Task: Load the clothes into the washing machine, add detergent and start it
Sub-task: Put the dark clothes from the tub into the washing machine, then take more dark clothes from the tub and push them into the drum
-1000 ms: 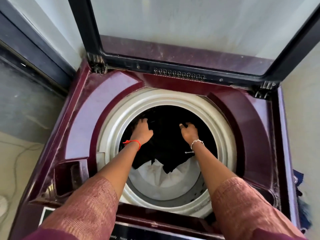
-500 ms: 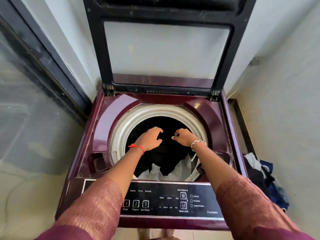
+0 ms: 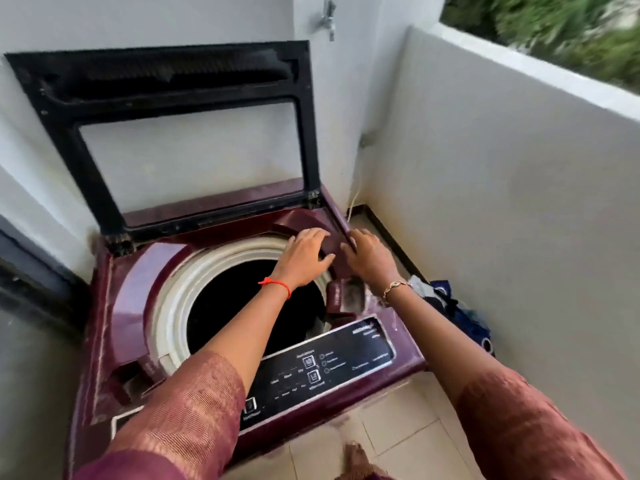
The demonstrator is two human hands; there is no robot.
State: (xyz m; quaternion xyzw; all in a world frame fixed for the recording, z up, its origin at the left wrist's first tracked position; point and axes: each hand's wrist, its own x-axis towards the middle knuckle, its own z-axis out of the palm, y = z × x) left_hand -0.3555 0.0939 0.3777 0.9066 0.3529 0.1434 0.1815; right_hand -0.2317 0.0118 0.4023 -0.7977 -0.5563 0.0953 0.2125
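The fingers [image 3: 311, 234] are hanging loose and bent, holding nothing. The left hand [image 3: 304, 259] and right hand [image 3: 371, 261] are hovering over the right edge of the dark red top-loading washing machine [image 3: 138, 289]. The heap of blue and white clothes [image 3: 462, 315] is lying on the floor beside it — scooping a big bunch with both hands is looking best.

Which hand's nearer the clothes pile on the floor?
Right. The right hand is over the washer's right edge, nearest the clothes pile; the left hand is further in, by the drum rim.
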